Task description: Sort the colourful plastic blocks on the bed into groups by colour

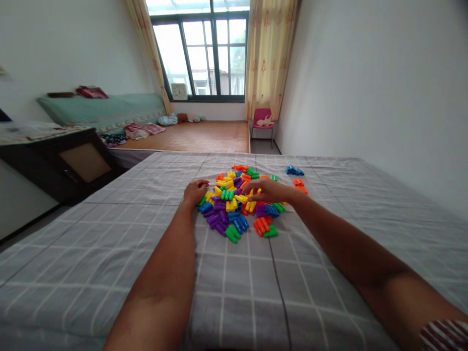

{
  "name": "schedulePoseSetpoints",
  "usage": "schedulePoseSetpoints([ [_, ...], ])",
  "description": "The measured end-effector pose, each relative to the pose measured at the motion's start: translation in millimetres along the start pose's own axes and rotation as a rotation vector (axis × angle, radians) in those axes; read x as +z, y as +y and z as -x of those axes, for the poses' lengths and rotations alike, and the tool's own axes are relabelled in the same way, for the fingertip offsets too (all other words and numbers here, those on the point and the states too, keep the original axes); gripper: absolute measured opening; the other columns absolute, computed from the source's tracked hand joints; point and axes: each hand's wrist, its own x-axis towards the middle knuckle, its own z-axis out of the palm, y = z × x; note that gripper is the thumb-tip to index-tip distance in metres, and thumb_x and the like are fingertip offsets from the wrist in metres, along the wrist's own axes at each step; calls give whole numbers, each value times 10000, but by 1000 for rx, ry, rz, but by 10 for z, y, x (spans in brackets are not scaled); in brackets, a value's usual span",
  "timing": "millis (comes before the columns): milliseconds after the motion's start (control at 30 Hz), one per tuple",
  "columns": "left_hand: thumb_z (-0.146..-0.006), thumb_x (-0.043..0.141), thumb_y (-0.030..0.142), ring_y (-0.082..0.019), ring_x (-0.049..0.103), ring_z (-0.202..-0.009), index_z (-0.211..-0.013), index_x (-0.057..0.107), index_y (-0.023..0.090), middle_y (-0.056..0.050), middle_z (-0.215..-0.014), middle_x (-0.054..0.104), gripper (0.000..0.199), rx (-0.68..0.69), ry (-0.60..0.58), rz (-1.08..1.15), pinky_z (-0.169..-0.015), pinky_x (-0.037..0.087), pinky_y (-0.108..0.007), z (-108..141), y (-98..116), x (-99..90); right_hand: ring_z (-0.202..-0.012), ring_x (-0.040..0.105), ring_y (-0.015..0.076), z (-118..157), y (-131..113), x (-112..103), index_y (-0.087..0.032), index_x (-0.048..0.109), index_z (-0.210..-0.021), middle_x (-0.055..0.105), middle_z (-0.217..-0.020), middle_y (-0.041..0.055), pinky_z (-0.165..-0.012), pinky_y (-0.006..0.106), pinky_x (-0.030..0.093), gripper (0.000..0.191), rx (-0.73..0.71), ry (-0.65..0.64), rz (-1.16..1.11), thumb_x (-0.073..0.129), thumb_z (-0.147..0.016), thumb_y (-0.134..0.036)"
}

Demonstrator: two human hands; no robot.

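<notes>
A heap of colourful plastic building pieces (219, 206), shaped like joined short tubes, lies on the grey checked bedspread (234, 278). My right hand (266, 190) reaches over the heap from the right, its thumb and fingers closed on a yellow piece (241, 199). At the heap's left edge rests my left hand (195, 192), fingers loosely bent and nothing visible in them. Near it are a green piece (202, 201) and a blue piece (205, 207). A green piece (227, 195) sits on top, between the hands. My right hand hides part of the heap.
Apart from the heap, blue pieces (294, 170) and orange pieces (299, 184) lie to the right. Beyond the bed are a mat-covered platform (204, 134), a pink chair (263, 116) and a window. A dark cabinet (78, 158) stands at the left.
</notes>
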Motion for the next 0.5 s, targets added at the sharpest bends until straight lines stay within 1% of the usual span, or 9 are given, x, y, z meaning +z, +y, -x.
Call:
schedulePoseSetpoints([
  [100, -785, 503, 228, -164, 675, -921, -1039, 707, 210, -14, -979, 749, 327, 0, 1, 15, -772, 508, -228, -20, -55, 24, -1001, 595, 209, -78, -157, 293, -234, 653, -1103, 641, -1118, 76, -832, 314, 453, 306, -67, 84, 165, 676, -802, -278],
  [167, -788, 501, 242, -165, 674, -925, -1037, 707, 215, -12, -985, 748, 324, 12, 7, 17, -773, 510, -231, -35, -94, 41, -1006, 580, 229, -88, -178, 397, -232, 660, -1074, 630, -1099, 91, -822, 330, 445, 277, -63, 119, 265, 678, -802, -279],
  [233, -788, 509, 253, -167, 675, -922, -1032, 709, 215, -14, -982, 748, 318, 20, 10, 21, -771, 510, -232, -49, -124, 55, -979, 579, 224, -54, -131, 412, -225, 660, -1050, 629, -1066, 91, -801, 326, 437, 224, -38, 162, 298, 634, -837, -286],
  [367, -789, 518, 248, -162, 677, -908, -1036, 703, 205, -18, -976, 748, 312, 6, 4, 49, -758, 505, -229, -63, -141, 68, -917, 588, 191, 50, 53, 325, -201, 652, -996, 641, -1029, 71, -783, 294, 417, 177, 14, 238, 229, 607, -845, -283],
  [433, -790, 517, 237, -162, 676, -910, -1043, 698, 197, -23, -980, 747, 314, 3, 1, 56, -752, 501, -231, -60, -133, 65, -849, 590, 174, 74, 113, 299, -191, 649, -966, 652, -968, 58, -739, 276, 408, 167, 60, 243, 200, 604, -845, -298],
  [500, -790, 518, 225, -164, 676, -910, -1048, 695, 189, -30, -985, 746, 315, 10, -4, 54, -744, 496, -237, -53, -121, 59, -769, 582, 160, 75, 134, 294, -184, 647, -929, 654, -876, 44, -682, 264, 393, 177, 109, 216, 190, 585, -859, -334],
])
